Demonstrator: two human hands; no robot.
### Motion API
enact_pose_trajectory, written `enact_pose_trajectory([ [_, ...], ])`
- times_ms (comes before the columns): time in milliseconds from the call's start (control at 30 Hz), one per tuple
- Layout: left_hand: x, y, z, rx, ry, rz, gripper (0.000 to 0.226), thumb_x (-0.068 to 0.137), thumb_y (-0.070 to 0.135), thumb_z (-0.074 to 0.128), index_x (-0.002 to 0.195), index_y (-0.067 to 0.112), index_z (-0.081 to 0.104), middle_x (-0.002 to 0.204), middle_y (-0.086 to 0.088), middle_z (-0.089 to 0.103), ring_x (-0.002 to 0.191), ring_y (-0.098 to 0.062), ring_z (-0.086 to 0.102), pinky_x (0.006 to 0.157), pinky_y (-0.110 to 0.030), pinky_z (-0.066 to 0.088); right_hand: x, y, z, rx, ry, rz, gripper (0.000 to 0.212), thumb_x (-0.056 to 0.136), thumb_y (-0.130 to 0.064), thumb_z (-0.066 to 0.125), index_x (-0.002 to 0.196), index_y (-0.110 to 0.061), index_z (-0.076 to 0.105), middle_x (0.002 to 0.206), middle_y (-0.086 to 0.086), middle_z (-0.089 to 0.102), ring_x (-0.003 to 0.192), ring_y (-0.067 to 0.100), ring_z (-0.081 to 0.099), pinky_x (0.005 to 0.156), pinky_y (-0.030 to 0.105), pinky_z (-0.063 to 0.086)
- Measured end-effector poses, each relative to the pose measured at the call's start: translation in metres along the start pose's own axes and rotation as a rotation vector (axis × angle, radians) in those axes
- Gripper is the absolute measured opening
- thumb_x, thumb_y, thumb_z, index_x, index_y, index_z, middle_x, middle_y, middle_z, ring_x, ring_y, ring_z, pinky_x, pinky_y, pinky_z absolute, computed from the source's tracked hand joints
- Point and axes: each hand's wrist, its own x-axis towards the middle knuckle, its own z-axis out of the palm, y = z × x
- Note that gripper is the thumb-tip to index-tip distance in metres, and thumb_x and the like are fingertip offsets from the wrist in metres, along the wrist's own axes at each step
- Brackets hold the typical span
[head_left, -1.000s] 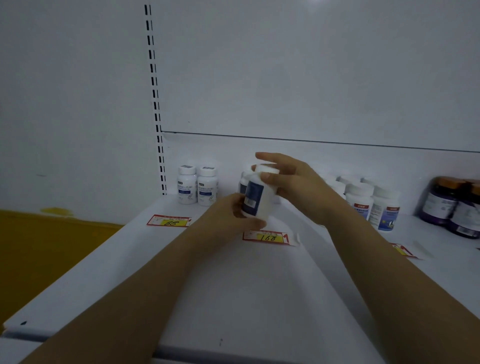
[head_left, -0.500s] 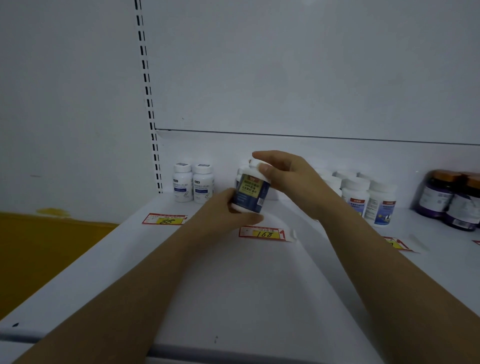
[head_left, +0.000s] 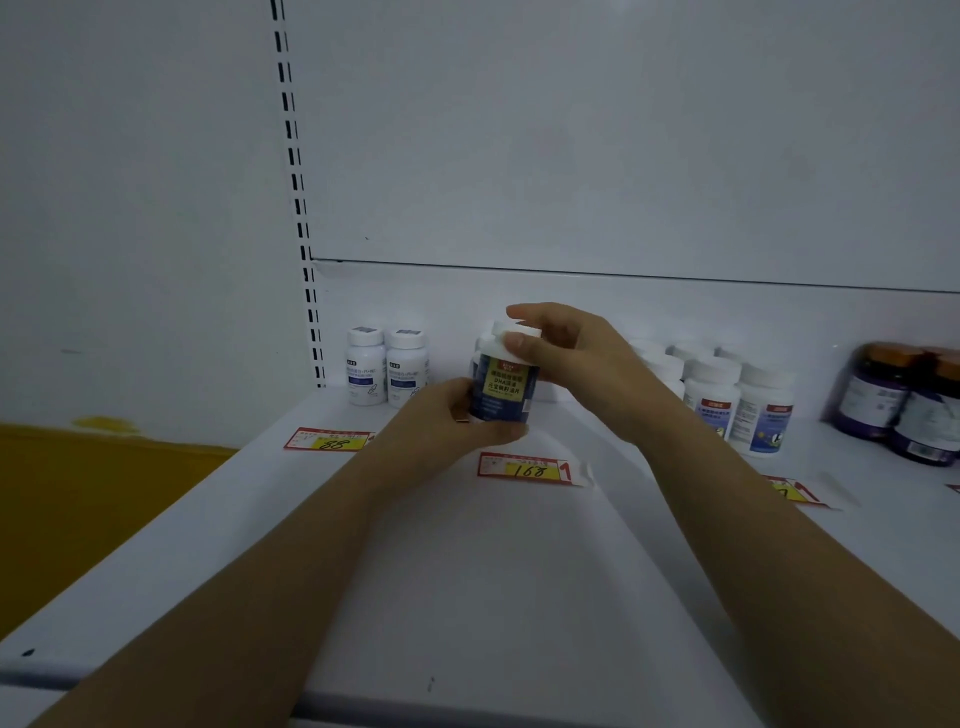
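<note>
Head: cylindrical glossy plastic bottle (head_left: 505, 387), smooth white cap (head_left: 519, 332).

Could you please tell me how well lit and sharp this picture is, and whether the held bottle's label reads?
Head view: dim, flat, bluish light, no glare; head view: the bottle is sharp enough to read its label's large characters; head view: the dark jars far right are soft, and the slotted upright leans from wide-angle distortion.
</note>
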Motion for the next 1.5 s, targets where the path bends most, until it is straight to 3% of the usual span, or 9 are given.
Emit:
enact_pose_trajectory([
  [167, 0.003, -0.007, -0.006, -0.078, 0.121, 0.109, 0.052, 0.076, 0.015, 0.075, 0.124, 0.017, 0.054, 0.115, 0.004, 0.065, 0.103, -0.009, 0.061, 0.083, -0.015, 0.048, -0.001, -0.01, 0.009, -0.076, 0.02, -0.117, 0.046, 0.081, -0.027, 0.071, 0.124, -0.03, 0.055, 0.112, -0.017, 0.058, 0.103, -0.001, 0.056, 0.076, 0.009, 0.045],
  [333, 0.009, -0.016, -0.018, -0.156, 0.397, 0.276, 0.056, 0.068, -0.002, 0.079, 0.114, 0.017, 0.054, 0.111, 0.001, 0.063, 0.107, -0.016, 0.06, 0.091, -0.026, 0.051, -0.007, -0.014, 0.025, -0.263, -0.023, -0.404, 0.047, 0.078, -0.017, 0.076, 0.12, -0.021, 0.056, 0.119, -0.009, 0.059, 0.112, 0.005, 0.054, 0.096, 0.016, 0.046],
  [533, 0.012, -0.021, -0.022, -0.121, 0.477, 0.357, 0.058, 0.065, -0.006, 0.079, 0.109, 0.024, 0.056, 0.105, 0.007, 0.063, 0.104, -0.018, 0.061, 0.089, -0.029, 0.05, -0.008, -0.01, 0.03, -0.289, -0.046, -0.521, 0.047, 0.079, -0.015, 0.075, 0.121, -0.013, 0.053, 0.119, -0.004, 0.062, 0.112, 0.012, 0.058, 0.098, 0.03, 0.049],
  [733, 0.003, 0.0, -0.022, -0.255, 0.212, 0.148, 0.052, 0.062, 0.012, 0.084, 0.109, 0.019, 0.064, 0.103, 0.01, 0.071, 0.095, -0.003, 0.066, 0.084, -0.017, 0.052, -0.008, -0.021, 0.014, -0.012, 0.004, -0.246, 0.047, 0.087, -0.02, 0.066, 0.13, -0.03, 0.05, 0.116, -0.014, 0.062, 0.111, 0.003, 0.06, 0.091, 0.018, 0.051],
  [867, 0.0, 0.008, -0.02, -0.385, -0.075, -0.034, 0.061, 0.061, 0.039, 0.073, 0.117, 0.015, 0.061, 0.103, -0.001, 0.073, 0.093, -0.017, 0.07, 0.089, -0.032, 0.054, -0.001, -0.016, 0.002, 0.181, -0.046, 0.086, 0.036, 0.092, -0.036, 0.057, 0.119, -0.014, 0.061, 0.105, 0.003, 0.071, 0.098, 0.018, 0.068, 0.088, 0.031, 0.056],
  [1033, -0.002, 0.01, -0.016, -0.531, -0.16, -0.166, 0.053, 0.057, 0.05, 0.066, 0.097, 0.015, 0.067, 0.087, -0.009, 0.075, 0.075, -0.021, 0.071, 0.077, -0.032, 0.057, 0.002, -0.004, 0.004, 0.316, -0.07, 0.427, 0.044, 0.086, -0.042, 0.064, 0.11, -0.005, 0.066, 0.098, 0.012, 0.07, 0.083, 0.023, 0.069, 0.073, 0.029, 0.058],
  [1167, -0.002, 0.008, -0.016, -0.514, -0.17, -0.173, 0.05, 0.058, 0.05, 0.065, 0.094, 0.015, 0.067, 0.087, -0.011, 0.074, 0.074, -0.022, 0.07, 0.077, -0.032, 0.056, 0.002, -0.002, 0.004, 0.341, -0.075, 0.442, 0.039, 0.087, -0.038, 0.063, 0.108, -0.005, 0.065, 0.093, 0.011, 0.068, 0.079, 0.021, 0.067, 0.067, 0.027, 0.058],
  [1267, -0.001, 0.007, -0.016, -0.501, -0.146, -0.139, 0.049, 0.061, 0.043, 0.069, 0.1, 0.014, 0.066, 0.093, -0.007, 0.075, 0.086, -0.021, 0.072, 0.079, -0.028, 0.057, 0.003, -0.004, 0.003, 0.29, -0.07, 0.368, 0.04, 0.089, -0.038, 0.061, 0.113, -0.005, 0.063, 0.104, 0.011, 0.069, 0.09, 0.023, 0.069, 0.079, 0.029, 0.058],
  [1500, 0.003, -0.005, -0.006, 0.044, 0.077, 0.057, 0.048, 0.066, 0.033, 0.081, 0.11, 0.025, 0.063, 0.101, 0.01, 0.07, 0.092, -0.004, 0.066, 0.09, -0.025, 0.051, -0.001, -0.011, -0.006, -0.191, -0.072, 0.114, 0.04, 0.083, -0.038, 0.067, 0.12, -0.025, 0.057, 0.108, -0.002, 0.065, 0.092, 0.012, 0.066, 0.083, 0.028, 0.056],
])
